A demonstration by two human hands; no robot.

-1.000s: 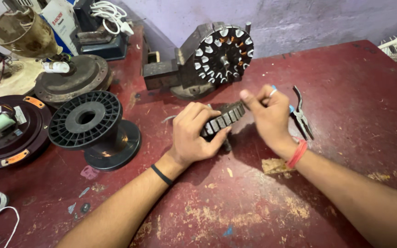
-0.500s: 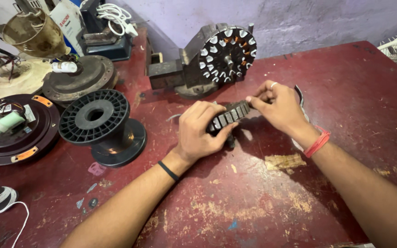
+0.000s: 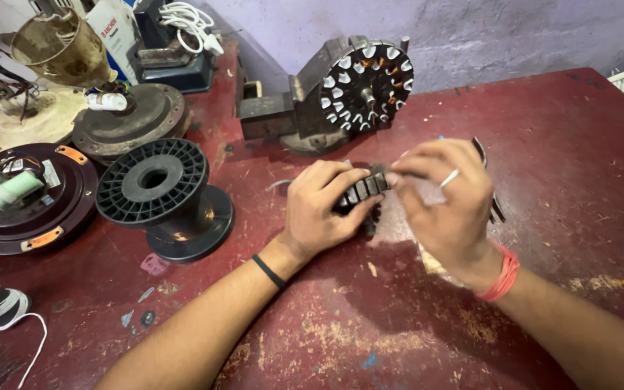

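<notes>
Left hand [image 3: 323, 209] grip clamped on slotted stator core [image 3: 361, 191], right hand [image 3: 445, 198] has slid in, fingertips now pinching its end, winding work continuing

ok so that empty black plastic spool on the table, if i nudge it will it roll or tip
The black plastic spool probably won't roll: it stands on one round flange on the red table. It likely feels light, since it is ribbed plastic with no wire wound on it. A push at the upper flange might tip it, and once on its side it could roll towards the left hand.
</notes>
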